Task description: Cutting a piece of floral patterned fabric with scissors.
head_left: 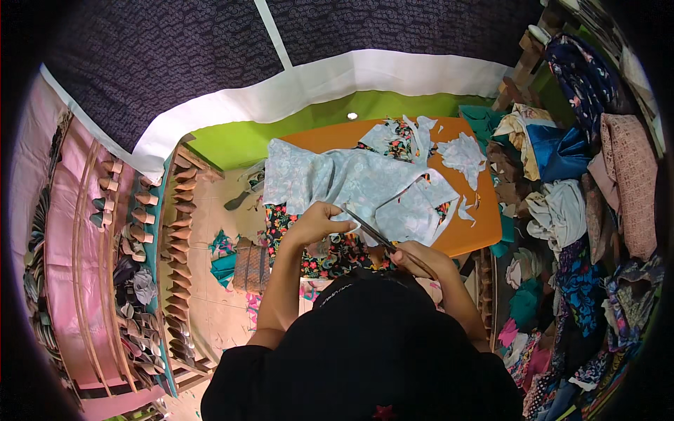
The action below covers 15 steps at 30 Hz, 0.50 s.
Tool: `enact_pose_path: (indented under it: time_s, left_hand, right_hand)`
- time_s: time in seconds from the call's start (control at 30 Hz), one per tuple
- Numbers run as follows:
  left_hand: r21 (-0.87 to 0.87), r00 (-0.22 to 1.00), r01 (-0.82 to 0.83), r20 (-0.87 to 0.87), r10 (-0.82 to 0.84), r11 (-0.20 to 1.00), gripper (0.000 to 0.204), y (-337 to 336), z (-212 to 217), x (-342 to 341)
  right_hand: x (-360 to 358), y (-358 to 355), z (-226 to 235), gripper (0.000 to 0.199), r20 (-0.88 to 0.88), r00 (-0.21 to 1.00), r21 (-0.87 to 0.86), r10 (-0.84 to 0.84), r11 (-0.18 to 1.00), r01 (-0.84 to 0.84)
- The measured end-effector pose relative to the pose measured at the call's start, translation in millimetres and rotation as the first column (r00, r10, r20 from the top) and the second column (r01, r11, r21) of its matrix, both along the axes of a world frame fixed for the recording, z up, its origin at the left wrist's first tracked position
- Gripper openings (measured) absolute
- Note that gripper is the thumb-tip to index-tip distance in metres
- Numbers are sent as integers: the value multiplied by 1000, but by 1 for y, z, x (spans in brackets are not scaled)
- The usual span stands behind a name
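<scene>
Nearest the camera I see a black cap (372,298); beyond it, at the table's (486,228) near edge, the right hand (423,259) is curled around the handles of dark scissors (373,233). The left hand (317,224), thumb and forefinger nearly together, appears to pinch the pale floral cloth (330,168), spread from the table's left side past its middle over dark floral fabric (337,258). Offcuts (462,156) lie toward the far right corner. I judge trimming in hand; the next move calls for a taut edge between the blades.
</scene>
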<state>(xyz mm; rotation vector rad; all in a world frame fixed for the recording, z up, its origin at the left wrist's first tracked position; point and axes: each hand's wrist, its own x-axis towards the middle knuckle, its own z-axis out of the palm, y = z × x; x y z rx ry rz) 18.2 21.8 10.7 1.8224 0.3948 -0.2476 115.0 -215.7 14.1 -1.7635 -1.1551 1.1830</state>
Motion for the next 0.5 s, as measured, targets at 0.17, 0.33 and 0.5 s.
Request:
enact_pose_path:
  time_s: [0.17,0.33,0.5]
  left_hand:
    - [-87,993,-88,77,95,992,31,-6,8,0]
    - [216,724,-586,571,386,781,33,-10,-13,-4]
    - [117,953,-284,139,268,952,34,-30,-34,-21]
  right_hand:
    - [2,1,-2,73,-21,999,44,25,999,-24]
    - [-3,5,-10,72,-234,955,39,-181,980,195]
    - [-14,9,-14,70,-425,856,-106,-295,955,277]
